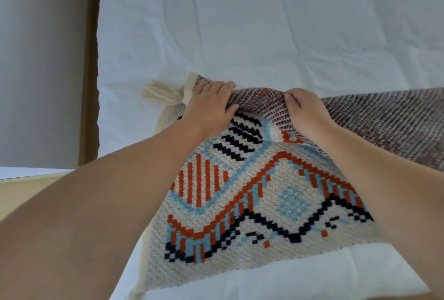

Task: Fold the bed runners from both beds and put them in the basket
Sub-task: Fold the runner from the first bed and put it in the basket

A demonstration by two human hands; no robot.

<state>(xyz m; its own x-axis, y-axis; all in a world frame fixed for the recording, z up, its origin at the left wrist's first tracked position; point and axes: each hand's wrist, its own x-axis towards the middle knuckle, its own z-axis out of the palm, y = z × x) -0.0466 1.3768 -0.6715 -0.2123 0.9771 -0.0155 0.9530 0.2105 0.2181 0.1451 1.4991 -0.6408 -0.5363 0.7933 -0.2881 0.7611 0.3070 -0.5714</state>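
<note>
While the white bed [264,23] carries it, the bed runner [276,191] lies across the sheet with its long axis running left to right. Its fringed end points left, and the rest runs out of view on the right, reverse side up where it is turned over. The left hand [209,105] and right hand [305,114] each clamp the raised fold at the far edge, fingers curled over the cloth. The likely trouble is a skewed fold: the hands sit close together near one end, so the unheld length on the right may drag, bunch or slide on the smooth sheet. The tassel [161,94] could also get tucked inside.
</note>
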